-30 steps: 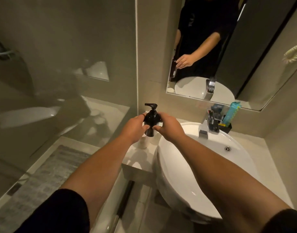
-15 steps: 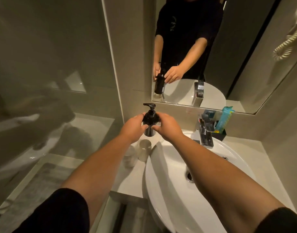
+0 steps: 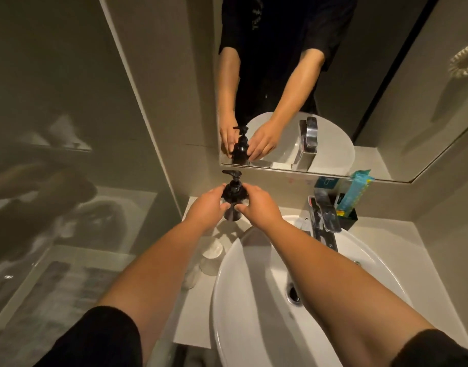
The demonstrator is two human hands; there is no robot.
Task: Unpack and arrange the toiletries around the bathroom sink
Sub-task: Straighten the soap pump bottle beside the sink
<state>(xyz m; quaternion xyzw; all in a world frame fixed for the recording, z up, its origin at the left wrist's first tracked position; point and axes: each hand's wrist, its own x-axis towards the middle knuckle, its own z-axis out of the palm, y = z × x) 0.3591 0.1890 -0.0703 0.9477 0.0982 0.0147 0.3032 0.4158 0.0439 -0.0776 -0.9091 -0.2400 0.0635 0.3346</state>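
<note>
A black pump bottle [image 3: 233, 193] stands upright on the pale counter [image 3: 194, 316] at the back left corner of the white sink [image 3: 256, 308], just below the mirror [image 3: 333, 83]. My left hand [image 3: 206, 207] grips its left side and my right hand [image 3: 256, 207] grips its right side, with thumbs meeting across the front. The bottle's lower half is partly hidden by my fingers. Its pump nozzle points left.
Two upturned clear glasses [image 3: 211, 256] stand on the counter left of the sink, under my left forearm. A chrome tap [image 3: 324, 221] rises behind the basin. A black holder [image 3: 348, 221] with a teal packet [image 3: 356, 192] sits at the back right. A glass shower wall is at the left.
Both hands have kept their hold on the bottle, which has gone from raised to standing on the counter by the mirror. My view has swung right and closer to the sink.
</note>
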